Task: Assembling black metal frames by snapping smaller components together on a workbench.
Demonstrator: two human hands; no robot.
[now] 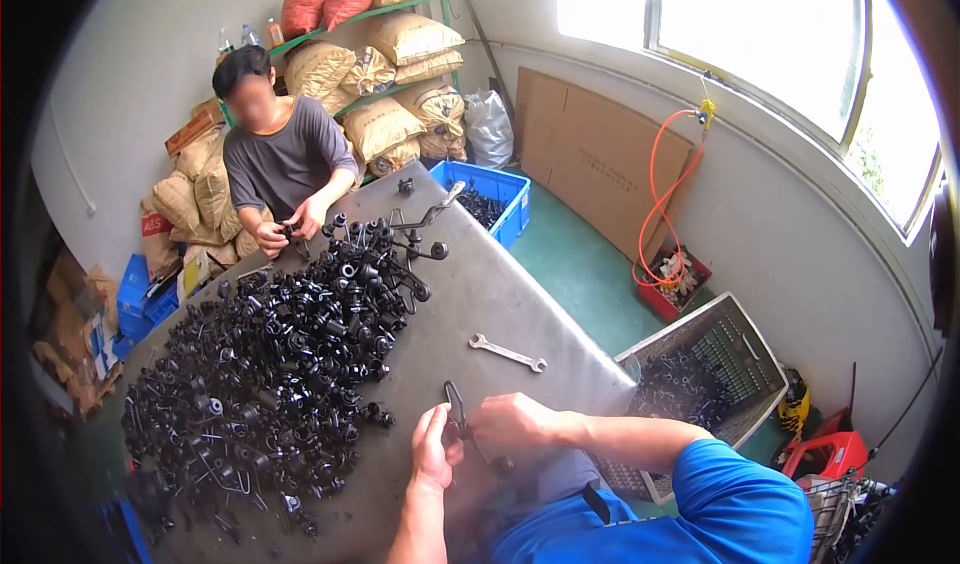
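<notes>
Over the near edge of the metal table [440, 334], my left hand [433, 448] closes its fingers round a black bent-rod part [502, 465]. A loop of its rod sticks up above the fingers, and a round dark end hangs below. My right hand [512, 420] grips the same part from the right, fingers bent in; its fingertips are partly hidden. Beyond my right hand an open-ended wrench [508, 352] lies flat on the table. A large heap of similar black parts [290, 354] covers the table's left side, close to my left hand.
A co-worker [288, 149] across the table handles a small black part. A blue crate [515, 199] holds black parts at the far corner; a grey-green crate [745, 329] with more stands on the floor at right. Tan sacks [385, 124] fill a shelf behind.
</notes>
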